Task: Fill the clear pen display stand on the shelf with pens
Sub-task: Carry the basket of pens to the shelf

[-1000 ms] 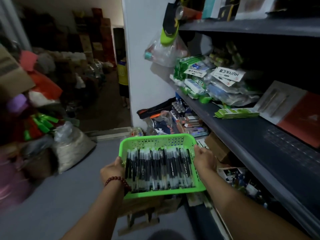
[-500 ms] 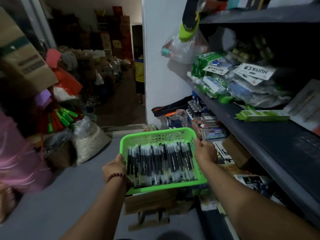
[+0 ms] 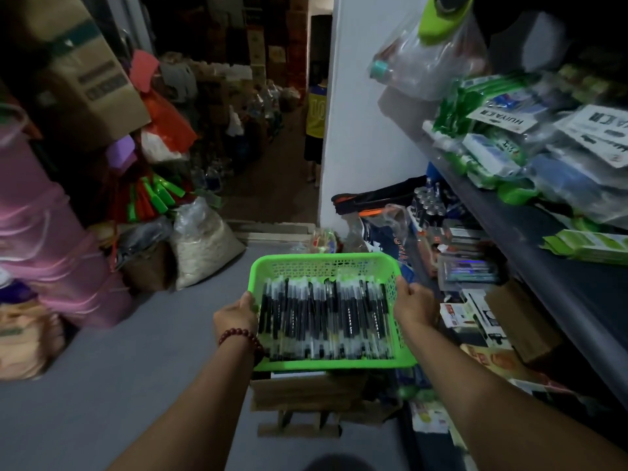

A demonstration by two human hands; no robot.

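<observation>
Black-capped clear plastic pens [image 3: 323,321] lie packed in a green perforated plastic basket [image 3: 323,266] at centre, left hand [image 3: 236,316] curled round its 9 o'clock rim, right hand [image 3: 413,304] round its 3 o'clock rim, with a dark grey shelf [image 3: 557,270] of crinkly green packets [image 3: 475,158] at 2 o'clock.

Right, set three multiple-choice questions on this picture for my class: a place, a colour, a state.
1. Where do the pens lie? A in the basket B in a cup C in a drawer
2. What colour is the basket? A pink B green C blue
3. How is the basket held? A by one hand B hung from a hook C gripped at both sides
Answers: 1 A, pens fill its bottom. 2 B, its rim is bright green. 3 C, left hand and right hand each grip a side.
</observation>
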